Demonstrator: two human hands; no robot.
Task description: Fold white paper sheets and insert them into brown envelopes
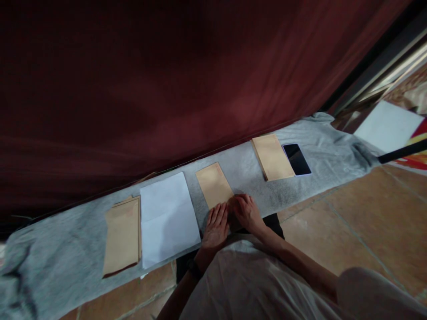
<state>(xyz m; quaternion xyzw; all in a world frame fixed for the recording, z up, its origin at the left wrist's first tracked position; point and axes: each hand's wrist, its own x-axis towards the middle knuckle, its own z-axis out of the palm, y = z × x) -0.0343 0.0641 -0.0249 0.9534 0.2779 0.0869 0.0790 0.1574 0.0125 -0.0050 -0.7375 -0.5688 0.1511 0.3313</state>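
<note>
A single brown paper envelope (214,183) with small reddish print near one corner lies in front of me on the grey cloth. My left hand (216,226) rests flat on its near left part, fingers stretched out. At the near right end, my right hand (246,212) has its fingers curled in against the envelope's edge, in shadow; its fingertips are partly hidden. Left of the envelope is a stack of white paper sheets (168,218), and beyond it a pile of brown envelopes (122,235). Another stack of brown envelopes (272,157) lies to the right.
A phone (297,159) with a dark screen lies against the right stack. The grey cloth (66,249) covers a long narrow surface. Behind it stands a dark red panel (173,89). Tiled floor (336,213) shows at the near side; a white board-like sheet (388,126) is at far right.
</note>
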